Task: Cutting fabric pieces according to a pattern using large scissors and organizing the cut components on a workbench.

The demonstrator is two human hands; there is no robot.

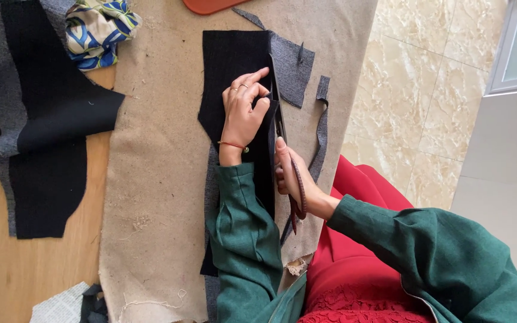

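Here, scissors cutting along the edge of black fabric.

The right hand [294,179] grips dark-red-handled scissors [291,179], fingers closed round the handles; the left hand [243,113], fingers together, presses the black fabric piece [234,60] flat on the beige table cover [157,179]. Judged mid-cut; steady pressure seems needed. Farther off: grey offcuts [294,66], patterned cloth [100,27]. No labels visible.

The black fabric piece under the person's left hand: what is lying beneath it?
Beneath the black fabric piece a grey fabric layer shows along its edge, on the beige cloth. How far the grey reaches underneath is covered.
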